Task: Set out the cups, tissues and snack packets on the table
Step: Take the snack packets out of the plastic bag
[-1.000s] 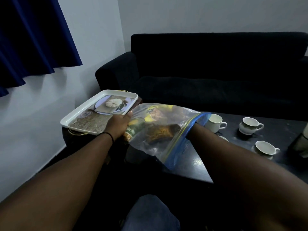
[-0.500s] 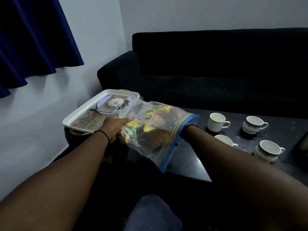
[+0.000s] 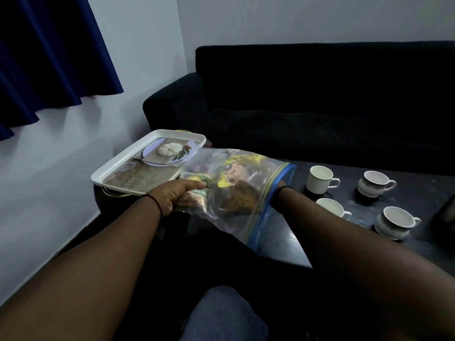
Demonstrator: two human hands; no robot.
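Observation:
A clear zip bag [image 3: 246,217] with a blue seal strip holds several yellow, green and brown snack packets [image 3: 234,172]. My left hand [image 3: 176,194] grips the closed bottom end of the bag from outside. My right hand is pushed inside the bag's mouth up to the wrist [image 3: 280,190]; the hand itself is blurred behind the plastic, and I cannot tell what it grasps. Several white cups stand on the dark table [image 3: 418,190] to the right, such as one [image 3: 320,179] near the bag and another [image 3: 374,183] behind it. No tissues are visible.
A white tray [image 3: 123,166] with a printed picture sits on a small stand left of the bag. A dark sofa [image 3: 320,107] runs behind the table. A blue curtain [image 3: 49,52] hangs at upper left. A dark object [image 3: 446,212] lies at the table's right edge.
The bag has tilted lower toward me while both hands stayed on it. The view shifted, so the cups and tray now sit slightly lower and to the right.

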